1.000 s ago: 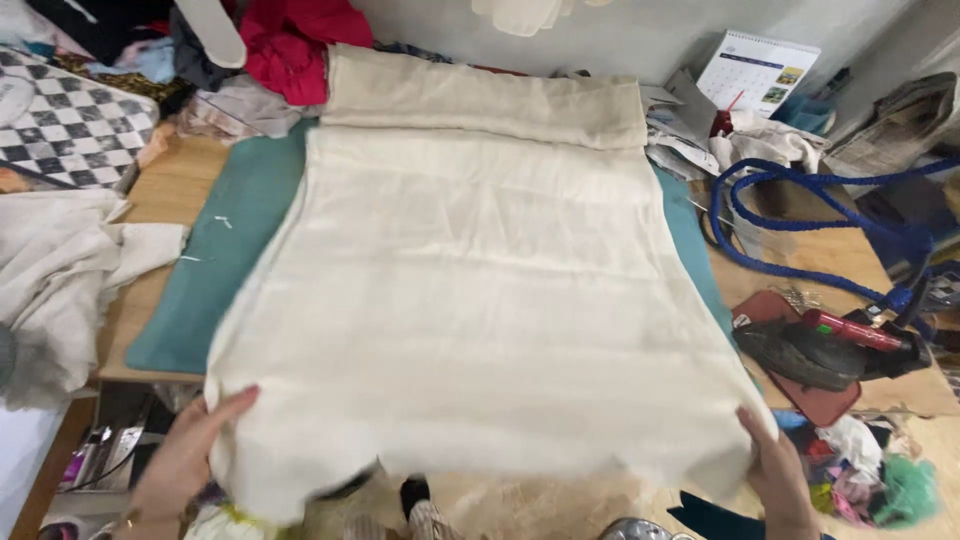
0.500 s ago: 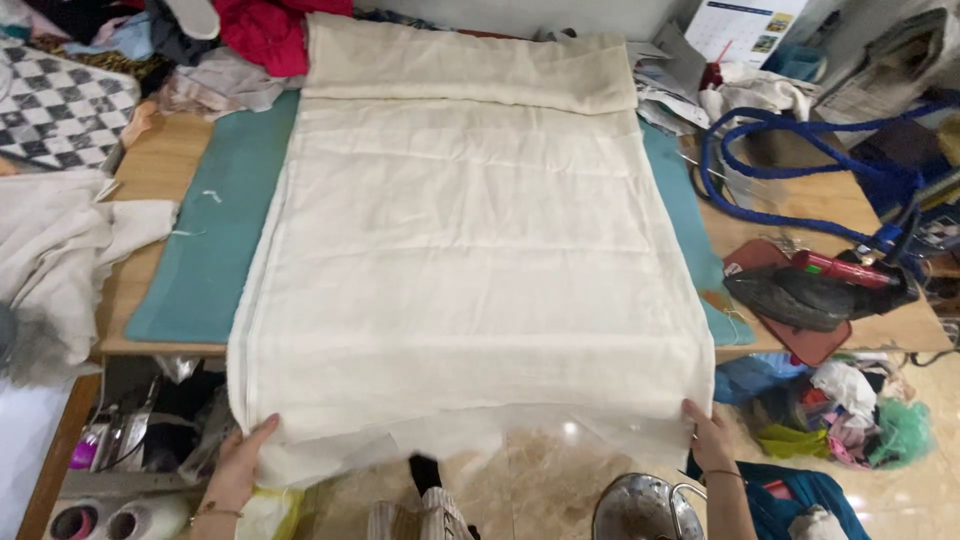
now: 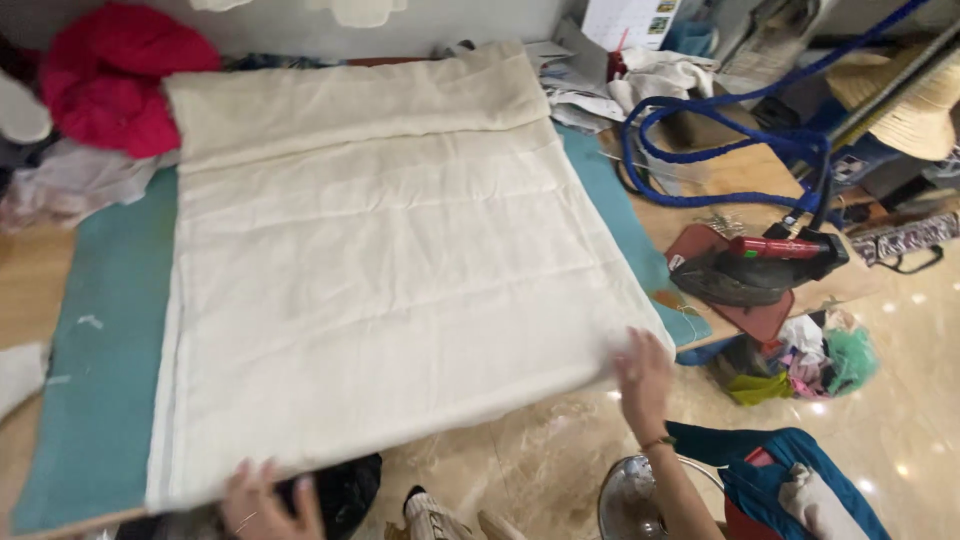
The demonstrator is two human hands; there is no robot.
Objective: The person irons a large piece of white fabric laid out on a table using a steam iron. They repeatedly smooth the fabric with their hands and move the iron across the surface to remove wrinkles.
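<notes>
Shifted leftward since earlier, the cream cloth (image 3: 380,280) was gripped at its near edge by closed left hand (image 3: 265,500) and right hand (image 3: 645,375), extending away beyond the fingers.

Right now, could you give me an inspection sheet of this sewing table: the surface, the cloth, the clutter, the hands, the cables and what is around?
Surface: wooden table under a teal mat.
Job's things: large cream quilted cloth, spread flat, far end folded over.
Clutter: red garment at the far left; papers at the far right.
Hands: left hand at the cloth's near left corner; right hand at its near right corner; grip blurred.
Cables: blue hose looping beside a red-handled iron.
Surroundings: marble floor, straw hat, scrap pile.
</notes>
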